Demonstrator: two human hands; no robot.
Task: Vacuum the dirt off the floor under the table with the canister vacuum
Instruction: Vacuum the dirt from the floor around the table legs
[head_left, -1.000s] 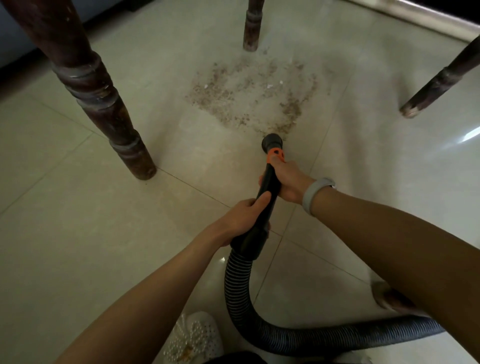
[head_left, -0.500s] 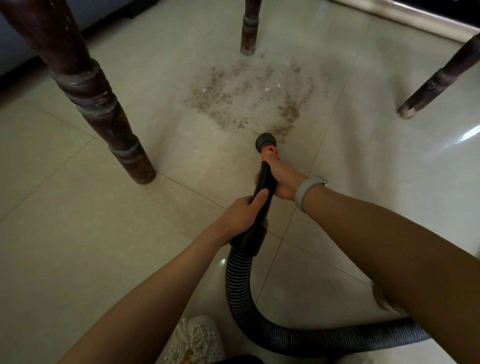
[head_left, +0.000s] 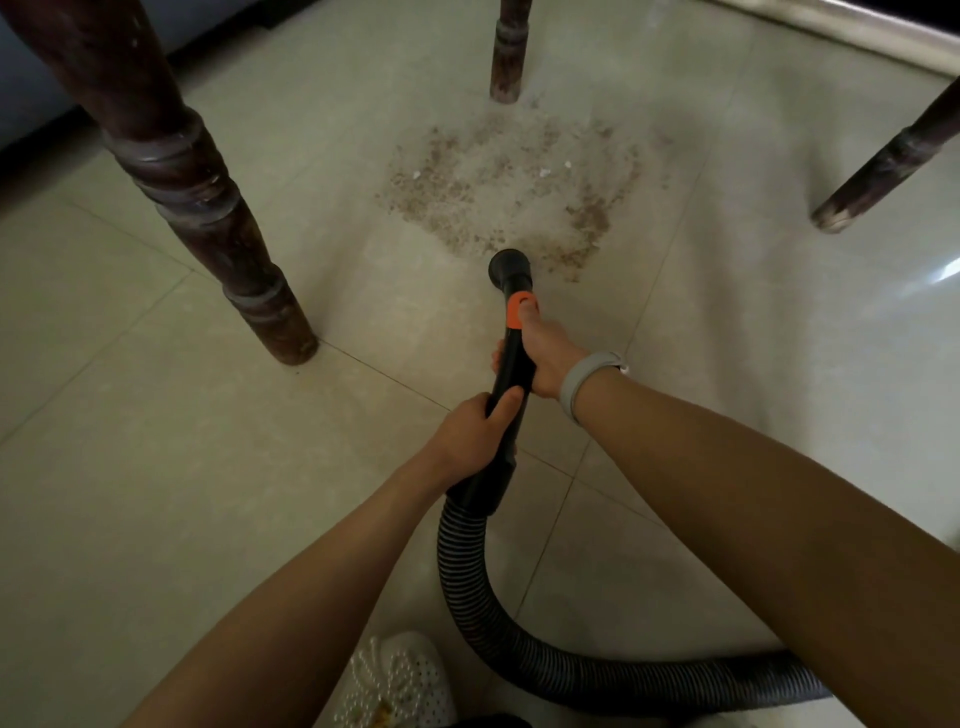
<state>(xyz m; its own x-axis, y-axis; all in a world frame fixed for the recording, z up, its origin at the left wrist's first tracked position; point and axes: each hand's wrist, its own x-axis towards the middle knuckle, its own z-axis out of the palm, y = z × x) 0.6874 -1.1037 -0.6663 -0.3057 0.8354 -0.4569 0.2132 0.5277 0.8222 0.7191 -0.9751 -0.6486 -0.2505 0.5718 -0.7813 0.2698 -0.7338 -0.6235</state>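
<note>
Hands hold nozzle seemingly at dirt edge.

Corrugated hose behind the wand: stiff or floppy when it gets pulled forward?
Probably floppy: the ribbed hose lies in a loose curve on the tiled floor behind the rigid wand. It likely drags rather than rolls, trailing both hands. Its ribs might catch on the near table leg.

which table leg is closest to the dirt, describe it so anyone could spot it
Start at the dirt patch on the tiled floor. At its far edge stands a slim dark turned table leg. Unlike the thick leg at left, it is upright and top centre.
</note>
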